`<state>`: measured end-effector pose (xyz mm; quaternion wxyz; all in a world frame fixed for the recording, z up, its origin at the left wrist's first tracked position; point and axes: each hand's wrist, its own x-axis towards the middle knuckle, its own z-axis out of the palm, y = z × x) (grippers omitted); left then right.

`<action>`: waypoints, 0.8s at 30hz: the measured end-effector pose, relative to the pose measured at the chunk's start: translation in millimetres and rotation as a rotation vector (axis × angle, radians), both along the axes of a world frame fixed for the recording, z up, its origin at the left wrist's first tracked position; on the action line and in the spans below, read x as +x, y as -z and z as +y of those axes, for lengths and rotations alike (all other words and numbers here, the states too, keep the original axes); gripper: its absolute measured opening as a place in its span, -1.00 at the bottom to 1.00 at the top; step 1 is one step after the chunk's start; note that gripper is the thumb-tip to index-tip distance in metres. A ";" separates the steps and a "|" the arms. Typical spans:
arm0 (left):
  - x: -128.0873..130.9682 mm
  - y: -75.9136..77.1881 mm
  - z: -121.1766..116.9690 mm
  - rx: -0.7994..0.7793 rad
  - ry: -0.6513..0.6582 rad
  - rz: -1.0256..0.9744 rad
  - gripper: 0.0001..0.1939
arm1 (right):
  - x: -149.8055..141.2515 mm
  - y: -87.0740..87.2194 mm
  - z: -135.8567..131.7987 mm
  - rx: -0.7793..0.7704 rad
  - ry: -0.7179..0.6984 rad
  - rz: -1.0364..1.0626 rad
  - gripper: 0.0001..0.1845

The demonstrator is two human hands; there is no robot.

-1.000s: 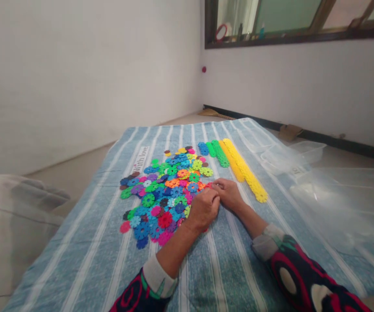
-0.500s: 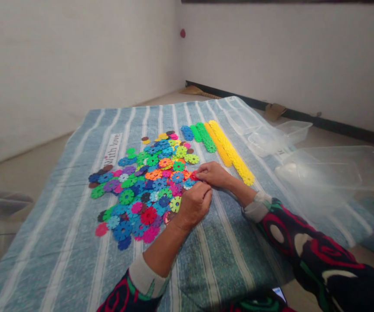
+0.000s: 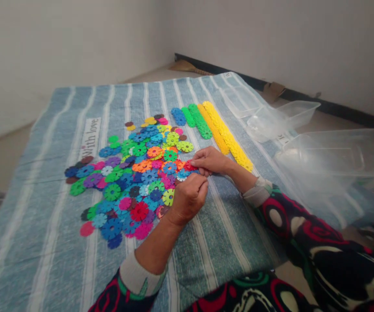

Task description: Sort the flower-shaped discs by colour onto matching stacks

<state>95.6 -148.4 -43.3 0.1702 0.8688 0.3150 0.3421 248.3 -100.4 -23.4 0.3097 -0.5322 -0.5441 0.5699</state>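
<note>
A heap of plastic snowflake building discs (image 3: pixel 112 191) in many colours lies on the striped cloth. At its right edge my right hand (image 3: pixel 211 160) is closed in a pinch, fingertips on a red disc (image 3: pixel 189 165). Just nearer to me, my left hand (image 3: pixel 189 196) is curled closed, its back toward me; whatever its fingers hold is hidden. The two hands almost touch. Beyond them lie overlapping rows of sorted discs: a long yellow row (image 3: pixel 228 136), a darker yellow row (image 3: pixel 216 135), green rows (image 3: pixel 200 121) and a short blue row (image 3: pixel 178 116).
Clear plastic boxes (image 3: pixel 339 151) stand at the right side of the blue-and-white striped cloth (image 3: pixel 53 216). Printed lettering (image 3: pixel 91 136) shows left of the heap. Walls rise behind, with pieces of cardboard (image 3: pixel 273 91) on the floor along them.
The camera view has shifted, so the cloth and discs sit higher and further left. Both hands stay close together at the heap's right edge, with hardly any change in their grip.
</note>
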 end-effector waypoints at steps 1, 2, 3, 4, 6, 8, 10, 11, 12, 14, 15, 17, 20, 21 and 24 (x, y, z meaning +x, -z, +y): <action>0.1 -0.2 0.1 0.004 0.002 -0.002 -0.82 | 1.3 0.4 0.7 -0.001 -0.005 0.009 -0.82; 0.2 -0.6 0.3 0.008 0.005 -0.001 -0.82 | 2.4 0.7 1.2 0.001 -0.009 0.018 -0.83; 0.3 -0.9 0.5 0.012 0.007 0.002 -0.82 | 3.1 0.9 1.5 0.005 -0.008 0.023 -0.83; 0.4 -1.3 0.7 0.016 0.008 0.005 -0.82 | 3.5 0.9 1.6 0.010 -0.006 0.023 -0.83; 0.6 -1.9 1.1 0.021 0.009 0.009 -0.82 | 3.4 -0.2 1.4 0.011 0.000 0.013 -0.82; 0.9 -2.1 1.4 0.022 0.008 0.009 -0.82 | 2.7 -2.2 0.7 0.010 0.006 0.009 -0.82; 0.9 -2.0 1.8 0.019 0.011 0.005 -0.82 | 2.0 -4.5 -0.1 0.007 0.017 0.014 -0.83; 0.9 -1.9 1.9 0.018 0.011 0.002 -0.83 | 1.8 -5.5 -0.3 0.004 0.023 0.016 -0.83; 0.8 -1.8 2.1 0.018 0.011 0.000 -0.83 | 1.7 -6.2 -0.5 0.002 0.026 0.016 -0.83; 0.5 -1.8 2.2 0.018 0.012 -0.003 -0.83 | 1.9 -6.9 -0.6 0.001 0.026 0.012 -0.83; 0.4 -1.9 2.2 0.018 0.013 -0.002 -0.83 | 2.0 -6.9 -0.5 0.004 0.022 0.010 -0.83; 0.2 -2.0 2.0 0.020 0.016 0.000 -0.82 | 2.6 -6.2 -0.2 0.011 0.009 0.011 -0.84; 0.3 -1.8 1.5 0.023 0.017 -0.002 -0.82 | 3.6 -4.5 0.2 0.017 -0.004 0.020 -0.84; 0.4 -1.7 1.3 0.022 0.015 -0.004 -0.82 | 4.0 -3.9 0.3 0.019 -0.006 0.023 -0.84; 0.6 -1.3 1.2 0.014 0.012 -0.007 -0.82 | 5.1 -2.1 0.9 0.028 -0.021 0.038 -0.84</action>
